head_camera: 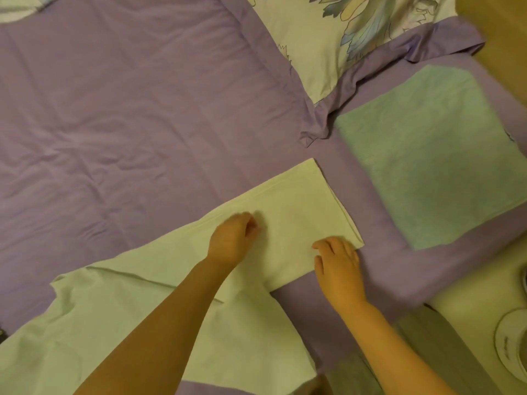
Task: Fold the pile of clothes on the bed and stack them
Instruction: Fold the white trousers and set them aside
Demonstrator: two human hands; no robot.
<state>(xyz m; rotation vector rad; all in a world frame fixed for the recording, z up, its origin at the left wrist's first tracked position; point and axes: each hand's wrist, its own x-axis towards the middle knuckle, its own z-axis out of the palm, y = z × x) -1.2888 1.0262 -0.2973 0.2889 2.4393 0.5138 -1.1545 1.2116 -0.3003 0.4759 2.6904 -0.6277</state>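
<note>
I am looking down on a bed spread with a lilac sheet, a flower-printed pillow at its head, and I take the pale yellow-green garment as my landmark since it is the largest loose thing here. It lies flat across the near part of the bed, one long narrow part reaching up and to the right, and it looks only partly folded, so I judge the task somewhere in its middle. Beyond the garment's far right end, well apart from it, a green folded piece lies flat near the bed's edge; that seems to be the start of the stack. My left hand rests on the garment's narrow part with its fingers curled under; whether it pinches cloth I cannot tell. My right hand lies at the garment's right end with fingers fairly straight and spread, touching its corner. No unfolded pile shows here, so I cannot say how much is left. The garment's near end is cut off by the frame, and a round pale object right of it is too cropped to name.
</note>
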